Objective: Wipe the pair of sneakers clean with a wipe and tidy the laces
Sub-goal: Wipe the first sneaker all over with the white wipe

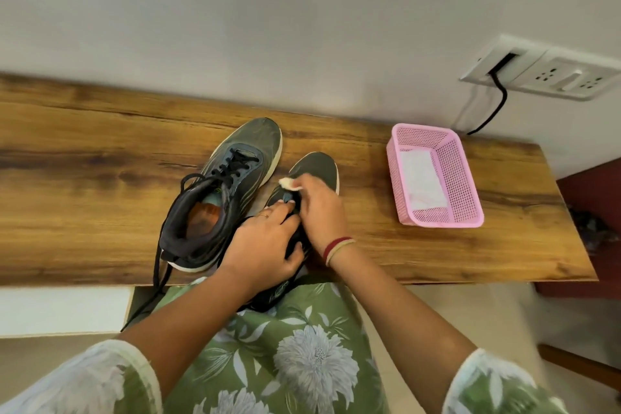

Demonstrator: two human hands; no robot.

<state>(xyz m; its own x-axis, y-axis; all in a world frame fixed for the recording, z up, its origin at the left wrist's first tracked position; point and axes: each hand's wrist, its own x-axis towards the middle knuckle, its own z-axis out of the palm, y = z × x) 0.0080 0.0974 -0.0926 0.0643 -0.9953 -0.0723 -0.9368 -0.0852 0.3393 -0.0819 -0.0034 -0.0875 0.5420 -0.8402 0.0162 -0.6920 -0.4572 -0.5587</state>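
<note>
Green floral cloth [302, 363] fills the foreground, and the heel of the held shoe [319, 168] juts off the desk [84, 178] edge over it. Only the shoe's toe rests on the wood.

The left hand [265, 242] grips this shoe around its collar, with the fingers [285, 212] curled over the lace area and the thumb hooked round the near side. The right hand [322, 208] pinches a small bunched wipe [286, 183] at its fingertips, the rest of the hand arched over the tongue. The wipe pokes out on the hand's left side, just above the shoe's upper and close to the left fingertips. Whether it touches the fabric cannot be told.

Risks, as I judge them:
- With so much of the shoe off the desk, a hard wiping push could tip it into the lap if the left grip loosens.
- The wipe is held by a small pinch, so dragging it across the laces could snag it and pull it free.
- The other shoe [235, 171] lies just beside the held one, its lace [157, 276] trailing off the desk edge. A knee or forearm catching that lace could pull the shoe down.

Spare wipes [420, 181] lie in the pink basket [391, 158], well to the right.
</note>
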